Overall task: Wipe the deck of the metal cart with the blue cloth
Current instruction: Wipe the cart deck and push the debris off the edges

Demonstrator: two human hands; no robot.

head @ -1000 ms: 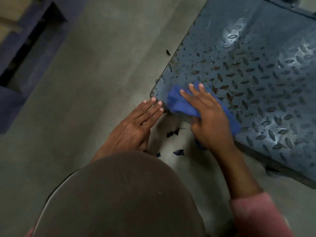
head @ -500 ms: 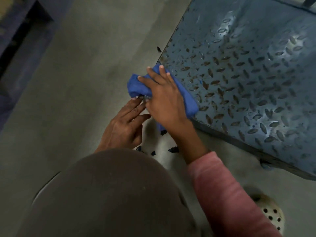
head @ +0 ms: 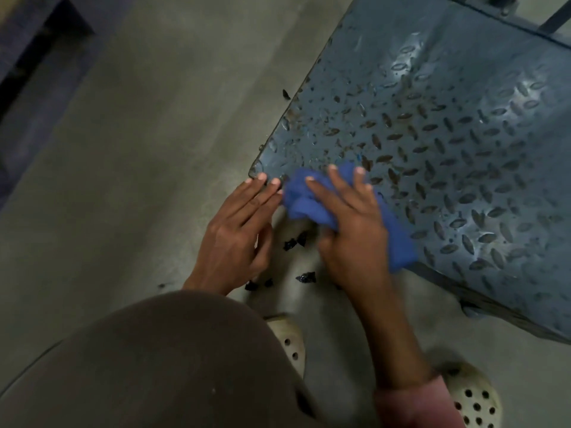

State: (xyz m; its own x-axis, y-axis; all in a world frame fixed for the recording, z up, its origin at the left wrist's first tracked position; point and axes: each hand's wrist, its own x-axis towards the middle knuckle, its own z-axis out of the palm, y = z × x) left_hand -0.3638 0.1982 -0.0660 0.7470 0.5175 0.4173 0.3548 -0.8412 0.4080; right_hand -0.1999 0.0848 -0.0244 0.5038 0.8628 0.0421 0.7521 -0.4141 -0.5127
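Head | blue cloth (head: pixel 312 208) under right fingers (head: pixel 338 185), spread flat | left fingers (head: pixel 258 194) straight on deck corner (head: pixel 270 160)

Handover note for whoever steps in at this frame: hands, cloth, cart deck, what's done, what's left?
Left hand: open, fingertips on the near corner of the cart deck.
Right hand: flat, spread fingers press the blue cloth onto the deck beside that corner.
Done: cannot tell how much is wiped.
Left: brownish marks on the tread beyond the cloth; dark flakes lie on the floor below the corner.
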